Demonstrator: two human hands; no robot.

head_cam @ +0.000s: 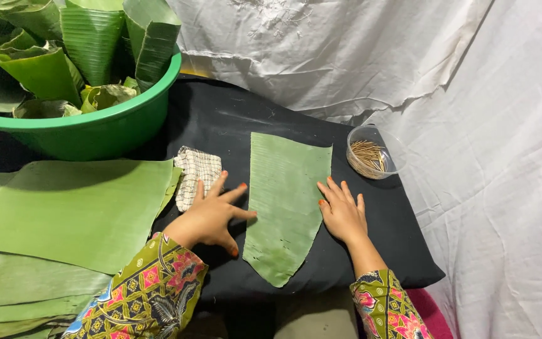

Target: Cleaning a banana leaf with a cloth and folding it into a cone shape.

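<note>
Centre frame, on black cloth [221,119]: one cut leaf [286,201], lying flat. Left hand [211,216] spread open, fingertips at leaf's left edge, gripping nothing. Right hand [343,213] flat, fingers splayed, touching right edge. Upper right: one clear cup [371,152] of sticks. Left of centre: one checked rag [197,172]. Upper left: one green basin [89,129] of folded leaves. Lower left: stacked leaf sheets [70,213], count unclear.

- Right of the leaf piece [286,204], I see bare black desk [403,251] running to its edge.
- Beyond the leaf piece, open desk up to the white cloth [346,56].
- The toothpick bowl [371,152] blocks its far-right corner; the checked cloth [197,172], leaf stack [70,213] and green basin [89,135] crowd its left.
</note>
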